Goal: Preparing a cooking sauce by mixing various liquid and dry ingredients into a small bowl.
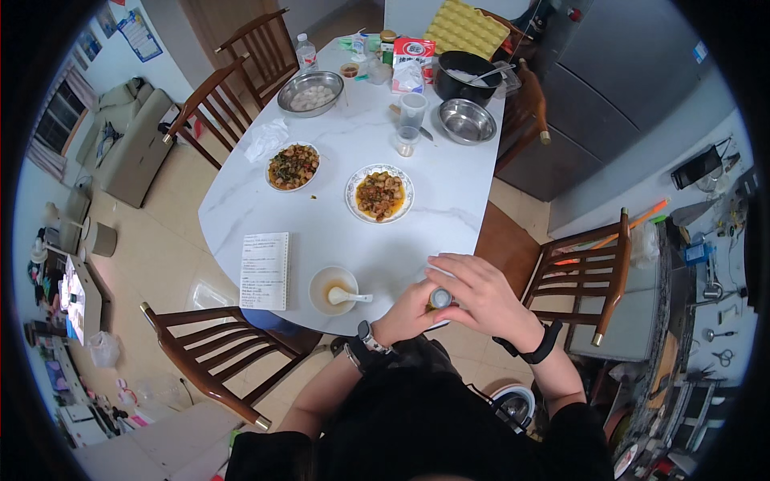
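Note:
Just past the table's near edge, my left hand (410, 311) is curled around a small bottle with a grey cap (441, 297). My right hand (484, 296) arches over from the other side, its thumb by the cap and its fingers reaching across the left fingers. Most of the bottle is hidden by the hands. Left of them stands a white bowl (319, 287) with some brownish liquid and a white spoon (349, 296) resting in it. Beside the bowl lies a spiral notepad (264, 270) with handwriting.
Two plates of cooked food (293, 166) (380, 193) sit mid-table. Behind are a steel bowl of pale round pieces (310, 94), an empty-looking steel basin (467, 121), clear plastic cups (412, 111) and a black pot (469, 75). Wooden chairs (577, 273) ring the table (337, 237).

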The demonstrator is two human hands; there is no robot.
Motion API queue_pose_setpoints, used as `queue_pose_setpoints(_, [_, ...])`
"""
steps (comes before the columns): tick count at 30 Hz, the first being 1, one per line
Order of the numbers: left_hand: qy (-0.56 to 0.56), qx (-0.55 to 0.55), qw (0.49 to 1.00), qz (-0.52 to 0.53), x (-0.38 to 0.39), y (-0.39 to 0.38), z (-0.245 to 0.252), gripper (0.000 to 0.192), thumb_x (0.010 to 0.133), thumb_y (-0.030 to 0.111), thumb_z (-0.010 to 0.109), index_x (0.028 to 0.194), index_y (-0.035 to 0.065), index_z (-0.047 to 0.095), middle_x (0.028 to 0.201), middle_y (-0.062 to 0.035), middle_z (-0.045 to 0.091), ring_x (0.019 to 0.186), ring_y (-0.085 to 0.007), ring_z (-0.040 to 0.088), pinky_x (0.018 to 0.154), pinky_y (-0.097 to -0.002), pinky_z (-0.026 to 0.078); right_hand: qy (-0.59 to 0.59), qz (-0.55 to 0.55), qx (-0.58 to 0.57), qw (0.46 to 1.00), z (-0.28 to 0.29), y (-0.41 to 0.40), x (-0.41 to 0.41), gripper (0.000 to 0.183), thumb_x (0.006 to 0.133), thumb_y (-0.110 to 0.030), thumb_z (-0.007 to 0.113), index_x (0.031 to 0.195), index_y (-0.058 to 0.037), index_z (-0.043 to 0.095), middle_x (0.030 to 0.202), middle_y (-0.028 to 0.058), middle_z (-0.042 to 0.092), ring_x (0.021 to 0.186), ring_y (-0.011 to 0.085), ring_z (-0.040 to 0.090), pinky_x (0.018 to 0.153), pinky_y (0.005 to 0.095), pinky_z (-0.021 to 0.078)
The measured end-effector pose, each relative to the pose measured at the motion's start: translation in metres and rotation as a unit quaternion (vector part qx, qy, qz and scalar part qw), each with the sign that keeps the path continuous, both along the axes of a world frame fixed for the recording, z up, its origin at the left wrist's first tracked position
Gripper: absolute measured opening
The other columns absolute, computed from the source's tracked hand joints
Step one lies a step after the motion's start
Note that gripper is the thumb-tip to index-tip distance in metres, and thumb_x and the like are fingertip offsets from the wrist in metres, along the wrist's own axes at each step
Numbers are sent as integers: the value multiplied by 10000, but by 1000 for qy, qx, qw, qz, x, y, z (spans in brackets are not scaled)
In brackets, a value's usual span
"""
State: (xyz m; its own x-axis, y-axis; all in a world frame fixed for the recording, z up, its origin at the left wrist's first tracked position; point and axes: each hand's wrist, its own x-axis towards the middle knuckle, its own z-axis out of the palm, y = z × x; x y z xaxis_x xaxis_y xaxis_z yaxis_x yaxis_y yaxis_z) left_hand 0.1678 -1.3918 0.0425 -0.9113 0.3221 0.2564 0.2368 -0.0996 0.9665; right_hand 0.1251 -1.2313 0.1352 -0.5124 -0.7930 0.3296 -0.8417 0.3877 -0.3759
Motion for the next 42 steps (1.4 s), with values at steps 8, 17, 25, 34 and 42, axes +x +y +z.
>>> queue_pose_setpoints(8, [9, -34, 999, 11, 3, -6, -11, 519, 751, 274, 766, 1120, -1, 527, 1044, -143, 624, 945, -314, 619, 794, -382, 485, 31, 93, 76, 992, -10, -12, -18, 611, 703, -470, 666, 1098, -12, 583, 1058, 105, 618, 916, 258, 624, 703, 350, 525])
queue_pose_setpoints(17, [144, 2, 987, 71, -2, 14, -20, 358, 620, 221, 819, 846, 36, 612, 775, -122, 642, 705, -333, 627, 610, -370, 497, 103, 122, 55, 986, -31, -7, -13, 393, 793, -399, 647, 899, -27, 579, 785, 69, 539, 677, 190, 567, 539, 281, 480])
queue_pose_setpoints(25, [202, -8, 970, 133, -5, 22, -24, 245, 631, 229, 770, 707, 69, 600, 667, -91, 609, 610, -308, 609, 547, -359, 486, 159, 162, 97, 969, -25, -6, -14, 356, 766, -286, 667, 888, 37, 578, 741, 113, 543, 585, 197, 565, 488, 266, 471])
queue_pose_setpoints(34, [196, -20, 973, 121, -8, 21, -22, 383, 589, 348, 844, 696, 69, 604, 663, -82, 606, 602, -293, 604, 543, -357, 476, 175, 153, 123, 965, -21, -5, -16, 419, 775, -343, 659, 909, 48, 590, 813, 141, 587, 621, 202, 580, 514, 267, 477])
queue_pose_setpoints(42, [138, -43, 987, 72, -3, 17, -12, 467, 579, 418, 856, 768, 60, 624, 708, -78, 634, 662, -289, 615, 602, -346, 491, 260, 144, 125, 947, -3, -2, -13, 480, 852, -410, 596, 1064, 21, 589, 1036, 141, 611, 820, 236, 598, 675, 293, 506])
